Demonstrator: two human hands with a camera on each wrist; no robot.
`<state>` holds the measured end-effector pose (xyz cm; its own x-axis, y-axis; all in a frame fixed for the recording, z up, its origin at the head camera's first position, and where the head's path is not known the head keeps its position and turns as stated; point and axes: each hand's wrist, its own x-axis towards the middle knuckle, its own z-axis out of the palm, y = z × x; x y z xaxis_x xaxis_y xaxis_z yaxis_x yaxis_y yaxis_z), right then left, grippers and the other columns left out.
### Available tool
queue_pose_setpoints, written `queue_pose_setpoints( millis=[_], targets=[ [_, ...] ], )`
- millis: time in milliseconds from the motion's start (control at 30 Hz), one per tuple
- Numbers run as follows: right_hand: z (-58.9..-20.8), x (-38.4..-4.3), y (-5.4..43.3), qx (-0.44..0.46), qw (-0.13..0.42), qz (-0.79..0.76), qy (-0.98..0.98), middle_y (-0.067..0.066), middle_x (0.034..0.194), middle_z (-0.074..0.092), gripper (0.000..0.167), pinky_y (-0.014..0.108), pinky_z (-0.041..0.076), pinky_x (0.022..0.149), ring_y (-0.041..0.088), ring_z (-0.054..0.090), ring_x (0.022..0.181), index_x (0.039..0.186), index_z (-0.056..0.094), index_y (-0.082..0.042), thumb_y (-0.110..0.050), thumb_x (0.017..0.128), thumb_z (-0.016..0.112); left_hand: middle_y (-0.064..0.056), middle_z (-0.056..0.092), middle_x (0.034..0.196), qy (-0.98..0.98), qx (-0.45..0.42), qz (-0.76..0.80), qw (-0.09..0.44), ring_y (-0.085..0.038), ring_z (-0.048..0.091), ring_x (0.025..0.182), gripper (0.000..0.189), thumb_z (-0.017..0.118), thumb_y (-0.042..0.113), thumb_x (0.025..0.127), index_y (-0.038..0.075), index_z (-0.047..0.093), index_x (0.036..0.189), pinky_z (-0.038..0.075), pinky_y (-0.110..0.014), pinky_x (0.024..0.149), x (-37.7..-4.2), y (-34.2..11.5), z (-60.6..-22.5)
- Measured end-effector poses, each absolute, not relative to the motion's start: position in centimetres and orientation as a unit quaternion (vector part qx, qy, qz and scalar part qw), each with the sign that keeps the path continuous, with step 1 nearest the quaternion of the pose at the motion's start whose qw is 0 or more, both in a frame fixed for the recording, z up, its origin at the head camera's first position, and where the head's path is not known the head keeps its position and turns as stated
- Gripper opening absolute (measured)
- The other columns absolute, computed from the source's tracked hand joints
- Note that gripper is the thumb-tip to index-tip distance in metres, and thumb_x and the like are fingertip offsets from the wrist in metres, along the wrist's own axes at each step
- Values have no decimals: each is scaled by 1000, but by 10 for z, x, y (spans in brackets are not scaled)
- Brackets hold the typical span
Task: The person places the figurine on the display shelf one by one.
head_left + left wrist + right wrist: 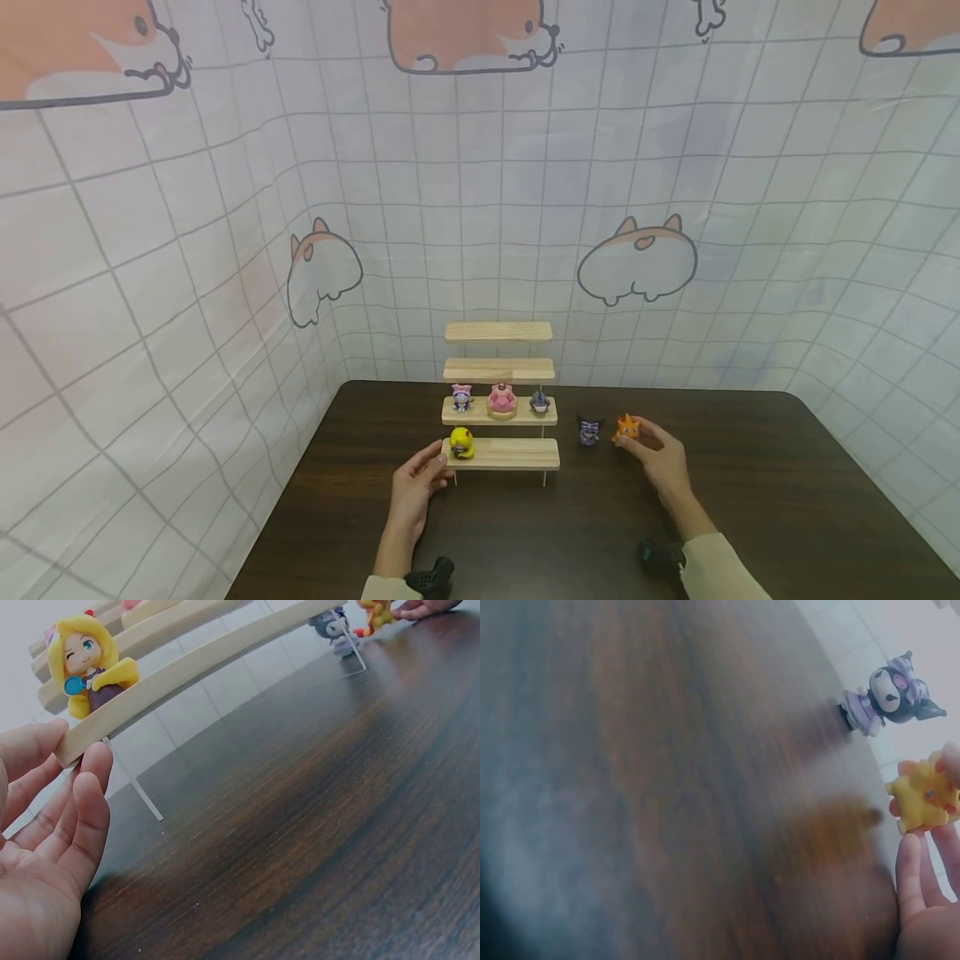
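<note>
A tiered wooden stand [513, 452] rises in steps at the table's middle. My left hand [416, 492] grips the left end of its lowest board [202, 656], thumb above and fingers beneath. Beside that thumb sits a yellow-haired girl figurine [84, 664]. To the right of the stand, my right hand [666, 462] pinches an orange-yellow figurine [922, 795] between thumb and fingers; I cannot tell whether it touches the table. A black-and-purple figurine [889, 697] with pointed ears stands upright just left of it.
On the second board are a pink-hatted figurine [461, 398], a pink figurine [502, 402] and a grey-blue figurine [539, 402]. The dark wooden table [750, 483] reaches a grid-patterned cloth [480, 250] behind. Thin metal legs [135, 780] hold up the lowest board.
</note>
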<state>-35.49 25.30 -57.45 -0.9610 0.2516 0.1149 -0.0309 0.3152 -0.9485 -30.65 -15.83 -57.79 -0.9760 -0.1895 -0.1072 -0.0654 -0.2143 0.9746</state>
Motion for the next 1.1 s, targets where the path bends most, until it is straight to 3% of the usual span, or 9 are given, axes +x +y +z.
queue_pose_setpoints(
  millis=[267, 567, 867, 1100],
  targets=[
    [-571, -352, 255, -59, 131, 564, -813, 19, 123, 68, 48, 20, 51, 70, -1, 59, 87, 134, 65, -9, -26, 91, 80, 2, 75, 96, -624, 101, -774, 41, -10, 71, 80, 48, 72, 22, 97, 0, 61, 139, 57, -22, 71, -307, -158, -578],
    [-555, -342, 254, -38, 112, 547, -829, 21, 129, 63, 55, 21, 53, 72, 4, 61, 94, 139, 59, -10, -33, 93, 78, 2, 75, 95, -620, 102, -777, 42, -10, 72, 80, 46, 72, 19, 97, 0, 62, 138, 58, -22, 70, -306, -158, -578],
    [-540, -330, 253, -32, 117, 542, -831, 19, 126, 65, 51, 23, 52, 72, 2, 61, 91, 136, 61, -11, -30, 92, 78, 1, 75, 98, -627, 103, -771, 44, -10, 71, 81, 48, 72, 22, 97, 1, 62, 139, 57, -22, 71, -307, -157, -579],
    [-534, -321, 252, -30, 114, 525, -843, 18, 125, 66, 53, 26, 51, 74, 8, 62, 95, 137, 60, -12, -36, 92, 78, 2, 75, 97, -625, 104, -772, 43, -10, 71, 81, 48, 72, 22, 97, 1, 61, 139, 57, -22, 71, -306, -157, -578]
  ],
)
